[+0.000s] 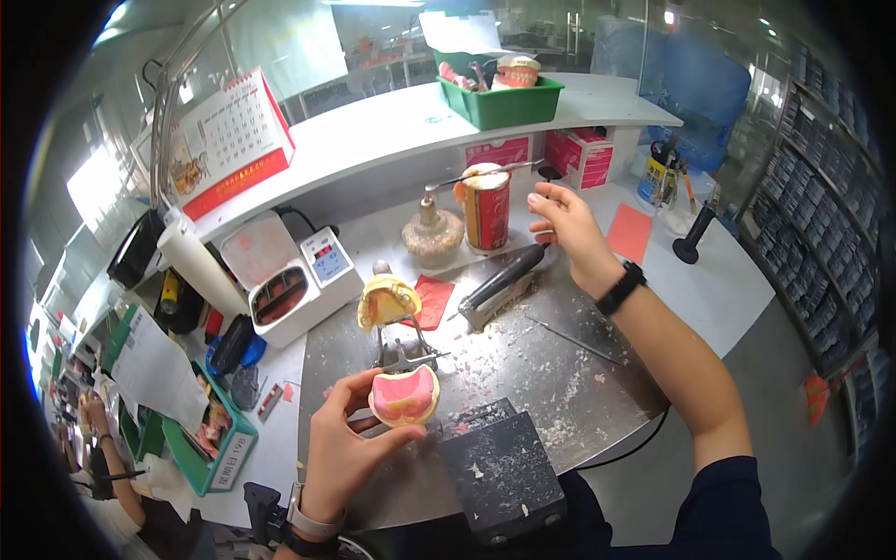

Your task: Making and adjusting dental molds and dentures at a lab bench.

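Note:
My left hand grips a dental cast by its sides, thumb and fingers around it; pink wax covers its upper face. Just beyond stands a metal articulator with a yellowish cast on top. Whether the held cast touches the articulator's frame is unclear. My right hand is raised with fingers bent and apart, nothing visible in it. It is to the right of a red can, across whose top lies a thin metal instrument. Below that hand, a black handpiece rests on a holder.
A glass spirit lamp stands left of the can. A white wax heater sits at left. A thin tool lies among shavings on the metal plate. A black block projects at the front. A green bin tops the shelf.

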A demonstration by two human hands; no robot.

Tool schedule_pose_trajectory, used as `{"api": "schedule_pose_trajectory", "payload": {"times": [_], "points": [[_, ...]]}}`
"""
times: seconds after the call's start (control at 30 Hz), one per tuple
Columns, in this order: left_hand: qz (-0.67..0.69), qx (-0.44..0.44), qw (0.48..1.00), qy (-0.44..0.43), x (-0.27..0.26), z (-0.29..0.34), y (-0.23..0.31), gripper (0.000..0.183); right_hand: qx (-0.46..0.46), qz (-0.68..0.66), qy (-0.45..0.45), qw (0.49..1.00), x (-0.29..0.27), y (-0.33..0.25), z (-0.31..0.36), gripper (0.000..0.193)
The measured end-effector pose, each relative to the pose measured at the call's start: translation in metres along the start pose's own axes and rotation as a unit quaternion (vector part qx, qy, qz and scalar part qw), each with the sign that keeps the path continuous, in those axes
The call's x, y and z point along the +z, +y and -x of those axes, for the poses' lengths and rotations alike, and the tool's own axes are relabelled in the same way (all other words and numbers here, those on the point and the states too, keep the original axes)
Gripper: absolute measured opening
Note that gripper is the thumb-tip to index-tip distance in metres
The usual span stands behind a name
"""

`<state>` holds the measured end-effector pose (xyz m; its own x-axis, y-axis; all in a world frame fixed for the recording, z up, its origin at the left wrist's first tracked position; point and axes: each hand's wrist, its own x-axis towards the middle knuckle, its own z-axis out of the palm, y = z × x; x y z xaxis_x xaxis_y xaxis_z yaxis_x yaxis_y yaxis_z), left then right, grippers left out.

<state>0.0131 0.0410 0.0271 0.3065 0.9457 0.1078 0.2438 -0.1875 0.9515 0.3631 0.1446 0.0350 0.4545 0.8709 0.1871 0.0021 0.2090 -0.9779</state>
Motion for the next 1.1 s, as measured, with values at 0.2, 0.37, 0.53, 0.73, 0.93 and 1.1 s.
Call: {"api": "schedule_pose_trajectory", "payload": {"times": [0.2,0.37,0.53,0.73,0.93,1.1], "points": [[-0.094,0.069,0.993,0.004,-0.001,-0.003,-0.004,0.077,0.029,-0.029,-0.032,0.999,0.011,0.010,-0.077,0.035],[-0.070,0.077,0.994,0.016,-0.004,-0.008,-0.018,0.081,-0.165,-0.081,-0.006,0.983,0.021,-0.014,-0.037,0.024],[-0.077,0.084,0.993,0.025,-0.009,-0.007,-0.023,0.082,-0.063,-0.214,-0.196,0.955,0.021,-0.010,0.100,0.020],[-0.072,0.080,0.994,0.022,-0.008,-0.008,-0.021,0.082,0.010,-0.244,-0.228,0.943,0.013,0.003,0.138,0.018],[-0.073,0.067,0.995,0.024,-0.007,-0.009,-0.021,0.083,0.004,-0.240,-0.234,0.942,0.012,0.007,0.136,0.018],[-0.064,0.066,0.995,0.026,-0.007,-0.008,-0.022,0.084,-0.002,-0.212,-0.211,0.954,0.018,0.003,0.140,0.018]]}}
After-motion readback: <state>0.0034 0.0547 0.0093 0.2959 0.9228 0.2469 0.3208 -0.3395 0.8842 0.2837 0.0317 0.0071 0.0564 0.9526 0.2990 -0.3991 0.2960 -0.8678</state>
